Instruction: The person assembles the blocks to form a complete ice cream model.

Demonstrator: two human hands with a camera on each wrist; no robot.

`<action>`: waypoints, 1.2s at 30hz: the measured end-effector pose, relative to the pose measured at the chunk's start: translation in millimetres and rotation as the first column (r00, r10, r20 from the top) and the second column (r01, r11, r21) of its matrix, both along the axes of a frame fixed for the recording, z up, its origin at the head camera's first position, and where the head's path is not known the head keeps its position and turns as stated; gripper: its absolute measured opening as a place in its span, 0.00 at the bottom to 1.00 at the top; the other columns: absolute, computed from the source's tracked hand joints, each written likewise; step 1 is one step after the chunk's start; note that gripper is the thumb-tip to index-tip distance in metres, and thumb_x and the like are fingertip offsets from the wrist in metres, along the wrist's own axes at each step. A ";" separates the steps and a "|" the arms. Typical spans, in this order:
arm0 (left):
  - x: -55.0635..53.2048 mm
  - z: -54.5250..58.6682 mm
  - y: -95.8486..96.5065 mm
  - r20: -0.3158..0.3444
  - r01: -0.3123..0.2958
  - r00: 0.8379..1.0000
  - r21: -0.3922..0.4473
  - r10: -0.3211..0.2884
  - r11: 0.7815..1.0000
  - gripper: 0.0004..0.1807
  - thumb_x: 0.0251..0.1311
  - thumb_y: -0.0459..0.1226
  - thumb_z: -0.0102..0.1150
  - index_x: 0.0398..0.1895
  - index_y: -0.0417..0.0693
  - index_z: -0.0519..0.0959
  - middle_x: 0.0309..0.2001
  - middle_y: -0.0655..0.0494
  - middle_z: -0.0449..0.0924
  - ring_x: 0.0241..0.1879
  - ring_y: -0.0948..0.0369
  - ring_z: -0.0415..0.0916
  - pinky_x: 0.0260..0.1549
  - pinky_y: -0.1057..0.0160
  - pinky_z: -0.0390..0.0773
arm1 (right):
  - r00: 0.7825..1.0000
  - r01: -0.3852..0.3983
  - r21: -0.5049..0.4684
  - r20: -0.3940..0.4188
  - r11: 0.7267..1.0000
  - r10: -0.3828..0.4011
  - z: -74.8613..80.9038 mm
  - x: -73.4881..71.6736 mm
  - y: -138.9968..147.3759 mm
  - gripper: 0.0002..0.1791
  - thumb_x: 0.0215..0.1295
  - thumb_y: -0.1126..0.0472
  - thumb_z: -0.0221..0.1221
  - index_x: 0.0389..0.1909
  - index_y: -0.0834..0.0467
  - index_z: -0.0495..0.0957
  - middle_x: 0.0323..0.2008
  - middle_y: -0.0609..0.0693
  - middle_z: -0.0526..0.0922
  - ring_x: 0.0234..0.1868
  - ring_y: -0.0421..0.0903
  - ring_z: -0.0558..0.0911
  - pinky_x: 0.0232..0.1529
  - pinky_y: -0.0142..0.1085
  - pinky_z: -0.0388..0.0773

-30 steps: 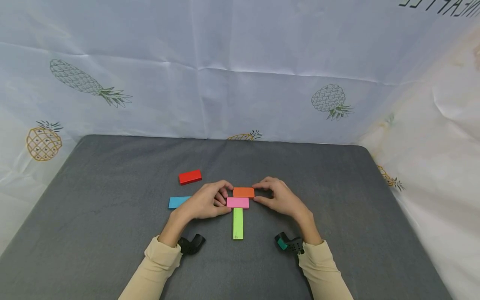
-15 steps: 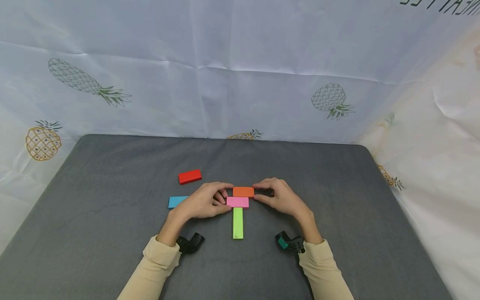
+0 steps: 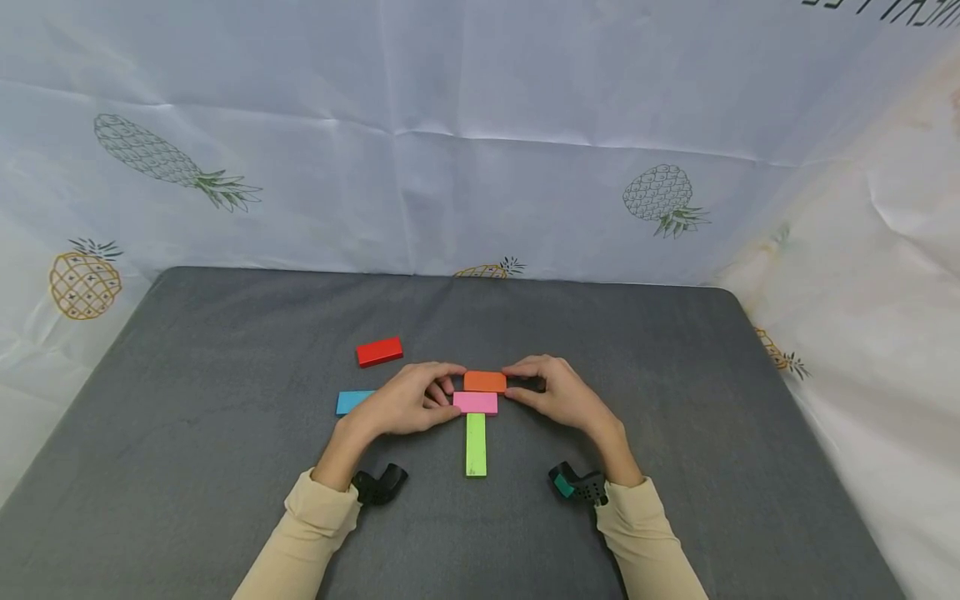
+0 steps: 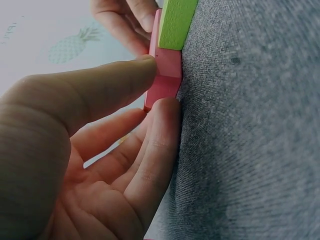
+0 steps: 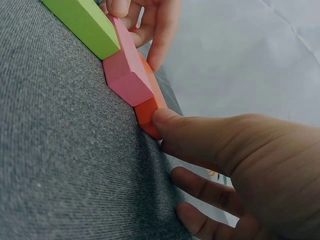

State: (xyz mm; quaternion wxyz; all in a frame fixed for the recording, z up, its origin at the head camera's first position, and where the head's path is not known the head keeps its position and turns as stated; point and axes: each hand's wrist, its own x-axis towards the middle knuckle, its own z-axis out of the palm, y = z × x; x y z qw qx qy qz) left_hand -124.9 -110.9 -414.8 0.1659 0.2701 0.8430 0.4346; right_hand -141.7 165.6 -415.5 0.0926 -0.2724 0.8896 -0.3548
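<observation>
Three wooden blocks lie against each other on the grey table: an orange block [image 3: 485,382] at the back, a pink block [image 3: 476,403] along its front side, and a lime green block [image 3: 476,446] pointing toward the person from the pink one. My left hand [image 3: 412,398] holds the pink block's left end, thumb at the front edge and a finger at its end [image 4: 165,92]. Its index fingertip reaches the orange block's left end. My right hand [image 3: 558,393] pinches the orange block's right end [image 5: 150,116] between thumb and index finger, the other fingers loosely bent.
A red block [image 3: 379,352] lies apart, behind the left hand. Partly covered by the left wrist is a blue block [image 3: 354,402]. Black wrist devices [image 3: 381,485] sit on both arms. A pineapple-print cloth [image 3: 480,167] hangs behind the grey table [image 3: 637,333].
The orange block has shifted slightly left along the pink one, the right fingertips moving with it. The left hand keeps nearly the same place, and the whole head view has drifted a little.
</observation>
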 end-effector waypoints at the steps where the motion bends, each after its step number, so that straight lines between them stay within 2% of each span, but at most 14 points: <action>1: -0.1 0.0 -0.1 0.003 -0.001 1.000 0.000 0.001 1.000 0.31 0.63 0.34 0.68 0.68 0.35 0.72 0.43 0.48 0.80 0.37 0.67 0.82 0.42 0.71 0.84 | 1.000 0.000 -0.004 0.000 1.000 0.000 -0.5 0.0 -0.3 0.18 0.68 0.60 0.66 0.57 0.59 0.85 0.52 0.55 0.88 0.48 0.48 0.83 0.42 0.34 0.77; 7: -0.5 -0.1 -0.4 0.018 0.001 1.000 -0.003 0.000 1.000 0.35 0.64 0.34 0.68 0.72 0.32 0.68 0.44 0.49 0.80 0.38 0.67 0.83 0.43 0.70 0.84 | 1.000 -0.016 -0.026 -0.008 1.000 0.016 -3.4 -0.4 -2.2 0.18 0.68 0.61 0.66 0.57 0.59 0.84 0.52 0.55 0.88 0.47 0.48 0.82 0.40 0.32 0.76; 18: -0.7 -0.6 0.3 0.019 -0.009 1.000 -0.001 0.009 1.000 0.32 0.63 0.34 0.68 0.69 0.32 0.71 0.43 0.48 0.81 0.37 0.67 0.82 0.42 0.70 0.84 | 1.000 -0.024 -0.026 -0.011 0.999 0.023 -4.3 0.3 -3.8 0.19 0.68 0.61 0.66 0.59 0.59 0.84 0.53 0.55 0.88 0.52 0.51 0.84 0.46 0.38 0.79; 28: -1.8 -0.7 0.4 0.024 -0.019 1.000 -0.007 0.019 1.000 0.32 0.63 0.34 0.69 0.68 0.33 0.71 0.43 0.49 0.81 0.37 0.68 0.82 0.42 0.70 0.85 | 0.999 -0.032 -0.030 -0.024 0.999 0.031 -3.5 1.2 -6.6 0.19 0.69 0.61 0.65 0.59 0.61 0.83 0.52 0.55 0.88 0.53 0.51 0.85 0.51 0.44 0.81; 36: -1.8 -0.7 -0.1 0.037 -0.027 0.999 -0.013 0.028 1.000 0.31 0.63 0.35 0.69 0.67 0.34 0.71 0.43 0.49 0.81 0.37 0.67 0.83 0.43 0.68 0.85 | 0.998 -0.038 -0.032 -0.051 0.999 0.036 -4.6 1.3 -9.3 0.18 0.70 0.61 0.64 0.58 0.61 0.84 0.51 0.55 0.88 0.51 0.50 0.85 0.50 0.43 0.81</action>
